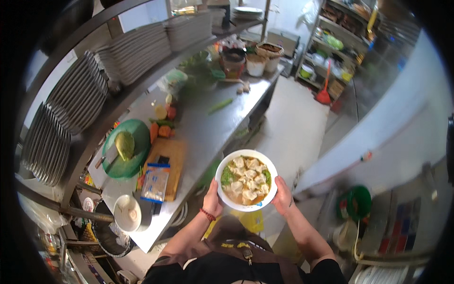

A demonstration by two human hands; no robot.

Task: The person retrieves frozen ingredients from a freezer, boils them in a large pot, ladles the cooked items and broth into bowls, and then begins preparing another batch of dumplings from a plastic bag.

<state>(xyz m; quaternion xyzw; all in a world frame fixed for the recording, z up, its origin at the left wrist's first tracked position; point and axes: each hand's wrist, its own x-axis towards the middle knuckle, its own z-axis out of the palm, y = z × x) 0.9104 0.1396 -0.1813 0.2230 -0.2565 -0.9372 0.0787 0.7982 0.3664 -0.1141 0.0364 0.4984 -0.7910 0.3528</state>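
Observation:
Between my two hands is a white bowl (220, 195) of dumpling soup (250, 179), with dumplings, leafy greens and brown broth. My left hand (212, 201) grips the bowl's left side; a red bead bracelet is on that wrist. My right hand (282, 196) grips its right side. The bowl is held in front of my body, beyond the edge of the steel table (202, 138). On the table to the left are a wooden cutting board (176, 159), a clear and blue plastic packet (155, 183) and a white bowl with residue inside (127, 213).
A green cutting board (140, 138) carries a cabbage (125, 145) and a cleaver (110, 154). Carrots (154, 132) lie nearby. Stacked plates (140, 44) fill the shelf above. A lined bin (106, 236) stands lower left, a green bucket (361, 202) right, a red dustpan (323, 96) farther off.

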